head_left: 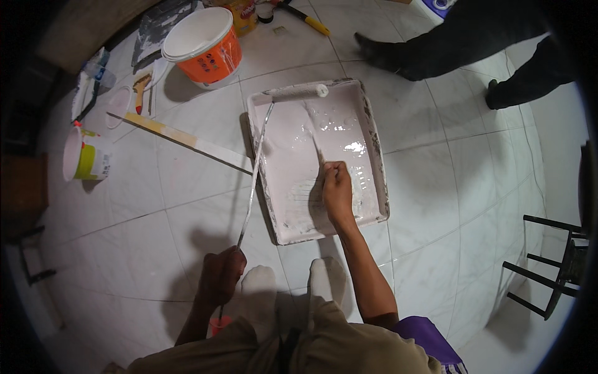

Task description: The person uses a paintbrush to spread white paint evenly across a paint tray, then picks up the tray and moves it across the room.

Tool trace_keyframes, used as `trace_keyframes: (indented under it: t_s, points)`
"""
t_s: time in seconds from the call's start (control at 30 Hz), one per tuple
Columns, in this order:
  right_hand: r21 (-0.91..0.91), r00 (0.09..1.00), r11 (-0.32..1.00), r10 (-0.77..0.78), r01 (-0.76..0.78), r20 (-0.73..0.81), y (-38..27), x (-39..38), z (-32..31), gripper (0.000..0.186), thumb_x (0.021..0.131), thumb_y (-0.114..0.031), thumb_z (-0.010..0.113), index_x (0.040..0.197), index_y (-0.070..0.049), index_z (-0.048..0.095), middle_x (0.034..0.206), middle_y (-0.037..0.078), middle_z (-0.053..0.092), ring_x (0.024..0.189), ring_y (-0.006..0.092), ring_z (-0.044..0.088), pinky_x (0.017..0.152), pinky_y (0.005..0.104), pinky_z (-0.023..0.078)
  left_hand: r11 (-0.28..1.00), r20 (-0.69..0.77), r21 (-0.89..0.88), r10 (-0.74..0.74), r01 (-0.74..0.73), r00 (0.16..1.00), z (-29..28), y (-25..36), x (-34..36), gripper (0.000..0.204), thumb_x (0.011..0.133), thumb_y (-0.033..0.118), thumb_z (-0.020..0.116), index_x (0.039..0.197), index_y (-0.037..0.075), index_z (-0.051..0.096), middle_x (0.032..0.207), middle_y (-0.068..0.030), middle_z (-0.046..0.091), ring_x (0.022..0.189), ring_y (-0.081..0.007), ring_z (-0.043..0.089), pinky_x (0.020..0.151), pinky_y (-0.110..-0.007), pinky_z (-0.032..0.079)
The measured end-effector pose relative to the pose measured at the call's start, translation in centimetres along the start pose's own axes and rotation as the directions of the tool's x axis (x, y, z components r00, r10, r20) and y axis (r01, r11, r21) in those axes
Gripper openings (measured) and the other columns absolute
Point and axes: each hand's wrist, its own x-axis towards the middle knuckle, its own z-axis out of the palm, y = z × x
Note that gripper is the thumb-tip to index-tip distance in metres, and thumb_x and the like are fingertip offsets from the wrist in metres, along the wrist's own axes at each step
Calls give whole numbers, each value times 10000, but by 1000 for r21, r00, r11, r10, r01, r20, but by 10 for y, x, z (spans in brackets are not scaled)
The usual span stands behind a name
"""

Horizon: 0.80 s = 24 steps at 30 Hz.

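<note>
A large paint tray (pixel 375 140), its rim smeared, lies on the floor with wet pale-pink paint in it. Across its far end rests a paint roller (pixel 302 93), coated in paint. My left hand (pixel 222 272) is closed around the roller's long thin metal rod (pixel 250 193); a reddish part shows at the rod's lower end, near my leg. Over the tray's middle, my right hand (pixel 337 187) pinches a thin, paint-covered stick-like tool (pixel 316 138), its far end in the paint. The exact kind of this tool is unclear.
A paint-marked wooden strip (pixel 163 129) reaches left from the tray. Beyond stand an orange-and-white bucket (pixel 212 59), a green-and-white pot (pixel 88 156) and a paintbrush (pixel 142 90). Another person's legs (pixel 448 40) are at far right; a black stool (pixel 554 268) stands right.
</note>
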Motion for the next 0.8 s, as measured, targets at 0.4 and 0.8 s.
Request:
trace_keyframes:
  t_s: [0.4, 0.8]
  points:
    - [75, 979, 982, 167, -176, 113, -14, 0, -10, 190, 1044, -161, 482, 1037, -1, 584, 723, 45, 543, 661, 124, 489, 632, 315, 422, 1000, -27, 15, -6, 6, 1000, 2, -2, 1, 396, 1010, 272, 418, 700, 48, 520, 521, -66, 455, 448, -194, 445, 496, -356, 381]
    - [54, 914, 962, 236, -268, 330, -24, 2, -19, 229, 1060, -183, 470, 1036, 20, 574, 708, 56, 546, 652, 143, 497, 625, 325, 435, 999, -4, -31, -37, 36, 999, 1, 0, 1, 404, 1013, 272, 420, 700, 41, 528, 516, -56, 461, 451, -187, 469, 499, -362, 384]
